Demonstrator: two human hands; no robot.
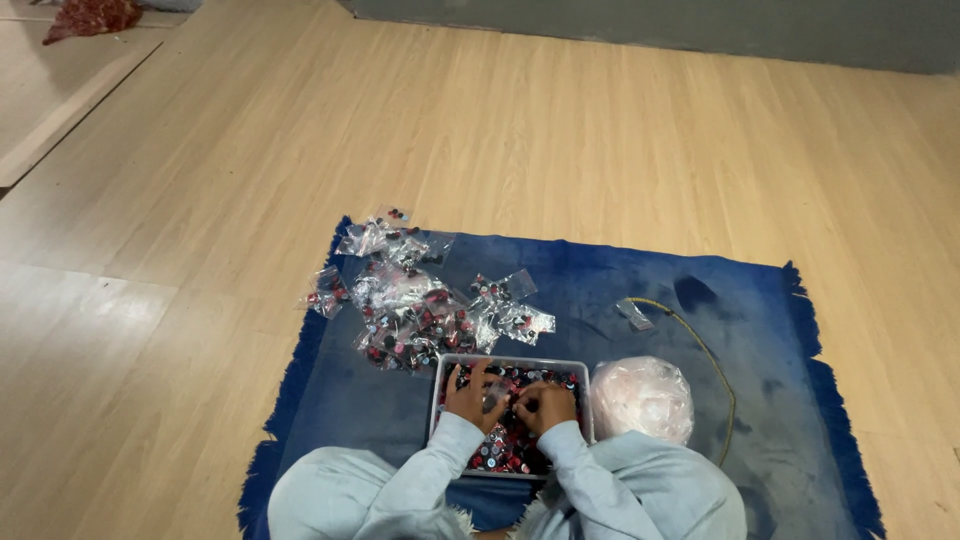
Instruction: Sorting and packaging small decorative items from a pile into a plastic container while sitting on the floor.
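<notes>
- pale blue sleeves and knees fill the bottom of the view, at the near edge of a blue fringed mat (640, 290) spread on the wooden floor (560, 130).
- both hands are in a grey rectangular tray (510, 361) of small red and black parts (497, 452); the left hand (474, 395) has its fingers spread over a small clear bag, and the right hand (545, 403) has its fingers curled narrow, pinching something too small to tell.
- just right of the tray, touching it, sits a bulging clear plastic bag (642, 398).
- beyond the tray lies a heap of small filled clear bags (415, 300), spilling over the mat's left edge.
- further right, one empty bag (635, 314) beside a thin yellowish cord (715, 365).
- far left corner: a red cloth (92, 17); a grey wall (700, 25) at the top.
</notes>
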